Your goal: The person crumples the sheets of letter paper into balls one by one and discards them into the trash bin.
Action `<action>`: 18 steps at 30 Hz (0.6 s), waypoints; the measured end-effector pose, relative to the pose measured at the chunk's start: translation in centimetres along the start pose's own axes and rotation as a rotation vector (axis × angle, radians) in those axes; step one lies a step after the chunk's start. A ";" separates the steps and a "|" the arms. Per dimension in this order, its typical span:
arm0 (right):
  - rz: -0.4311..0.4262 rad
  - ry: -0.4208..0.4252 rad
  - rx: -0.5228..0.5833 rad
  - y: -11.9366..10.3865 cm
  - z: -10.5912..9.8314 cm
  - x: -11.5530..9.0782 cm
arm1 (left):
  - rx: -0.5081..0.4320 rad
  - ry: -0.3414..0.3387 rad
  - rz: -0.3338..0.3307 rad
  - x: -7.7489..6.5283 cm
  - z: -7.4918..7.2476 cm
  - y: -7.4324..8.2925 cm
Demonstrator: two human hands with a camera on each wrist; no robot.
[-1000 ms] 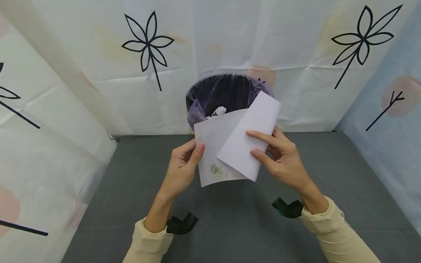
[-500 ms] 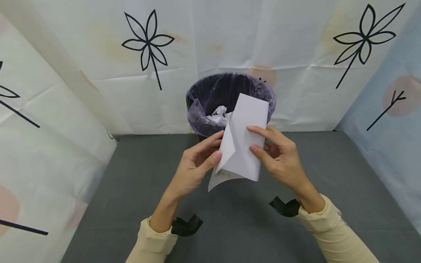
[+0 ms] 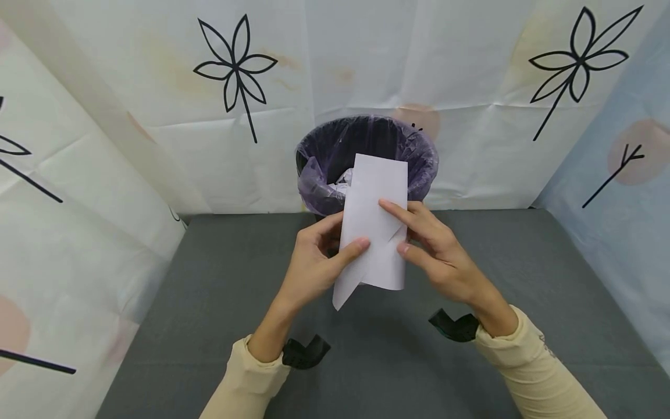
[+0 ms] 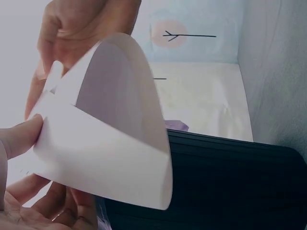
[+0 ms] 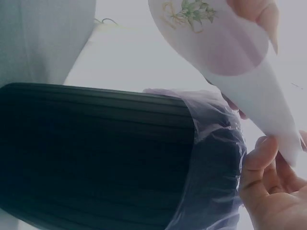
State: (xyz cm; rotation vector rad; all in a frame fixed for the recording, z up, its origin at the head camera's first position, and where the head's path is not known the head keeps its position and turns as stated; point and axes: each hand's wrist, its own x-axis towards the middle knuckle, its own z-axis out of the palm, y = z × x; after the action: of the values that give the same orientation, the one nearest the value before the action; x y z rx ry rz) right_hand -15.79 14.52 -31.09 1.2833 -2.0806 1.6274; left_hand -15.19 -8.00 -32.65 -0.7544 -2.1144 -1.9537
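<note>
A sheet of white paper point(image 3: 374, 192) is folded over on itself in front of the bin, both hands on its long sides. My left hand point(image 3: 314, 262) pinches its left side, thumb on the front and fingers behind. On the opposite side my right hand point(image 3: 439, 256) grips the paper between thumb and fingers, with the index finger lying on the front. In the left wrist view the folded paper point(image 4: 105, 153) shows a rounded, hollow curve at its lower end. The right wrist view shows a printed green sprig point(image 5: 196, 12) on the sheet's other part.
Behind the paper stands a dark, ribbed bin point(image 5: 96, 153) lined with a purple plastic bag point(image 3: 424, 169). Crumpled white paper point(image 3: 342, 179) lies inside it. A grey tabletop point(image 3: 209, 279) meets patterned cloth walls point(image 3: 157, 174) at the back and sides.
My left hand has moved right, bringing the paper's left part over the other. The sheet is now a narrow folded shape and its sprig print has gone from the head view.
</note>
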 end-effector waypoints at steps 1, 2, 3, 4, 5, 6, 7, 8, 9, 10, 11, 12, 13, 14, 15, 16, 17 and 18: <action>0.004 0.002 0.000 0.0 0.0 0.0 | 0.010 0.005 -0.001 0.1 0.0 0.0; 0.006 0.009 -0.003 0.0 0.1 0.1 | 0.020 0.012 -0.002 0.1 0.0 0.0; 0.012 0.021 -0.009 0.0 0.1 0.1 | 0.029 0.019 -0.004 0.1 0.1 -0.1; 0.018 0.038 -0.022 0.1 0.2 0.1 | 0.038 0.027 -0.005 0.1 0.1 -0.1; 0.019 0.059 -0.044 0.1 0.3 0.2 | 0.044 0.033 -0.005 0.2 0.1 -0.1; 0.022 0.080 -0.059 0.2 0.3 0.2 | 0.052 0.040 -0.005 0.2 0.1 -0.1; 0.027 0.102 -0.069 0.2 0.4 0.2 | 0.058 0.047 -0.003 0.2 0.1 -0.1; 0.032 0.123 -0.075 0.3 0.5 0.2 | 0.063 0.054 -0.002 0.2 0.2 -0.1; 0.037 0.143 -0.079 0.3 0.5 0.2 | 0.067 0.060 -0.001 0.2 0.2 0.0; 0.038 0.162 -0.081 0.3 0.5 0.3 | 0.070 0.065 -0.001 0.3 0.2 0.0; 0.042 0.180 -0.078 0.3 0.5 0.3 | 0.071 0.070 -0.001 0.3 0.2 0.0; 0.050 0.194 -0.069 0.3 0.5 0.4 | 0.067 0.073 -0.003 0.3 0.3 0.0; 0.053 0.209 -0.055 0.3 0.5 0.4 | 0.064 0.075 -0.005 0.3 0.3 0.0; 0.061 0.222 -0.036 0.3 0.5 0.5 | 0.059 0.076 -0.008 0.4 0.4 0.1; 0.071 0.235 -0.021 0.4 0.5 0.5 | 0.053 0.077 -0.013 0.4 0.4 0.1; 0.077 0.251 -0.008 0.4 0.5 0.5 | 0.046 0.075 -0.017 0.4 0.4 0.1; 0.082 0.266 0.003 0.4 0.5 0.5 | 0.039 0.072 -0.022 0.4 0.5 0.2; 0.085 0.280 0.015 0.4 0.5 0.5 | 0.033 0.069 -0.026 0.4 0.5 0.2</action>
State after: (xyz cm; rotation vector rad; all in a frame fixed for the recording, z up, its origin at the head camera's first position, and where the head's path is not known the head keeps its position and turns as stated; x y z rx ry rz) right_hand -16.25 13.84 -31.26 0.9195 -1.9784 1.7464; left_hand -15.36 -7.40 -32.37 -0.6470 -2.1210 -1.9234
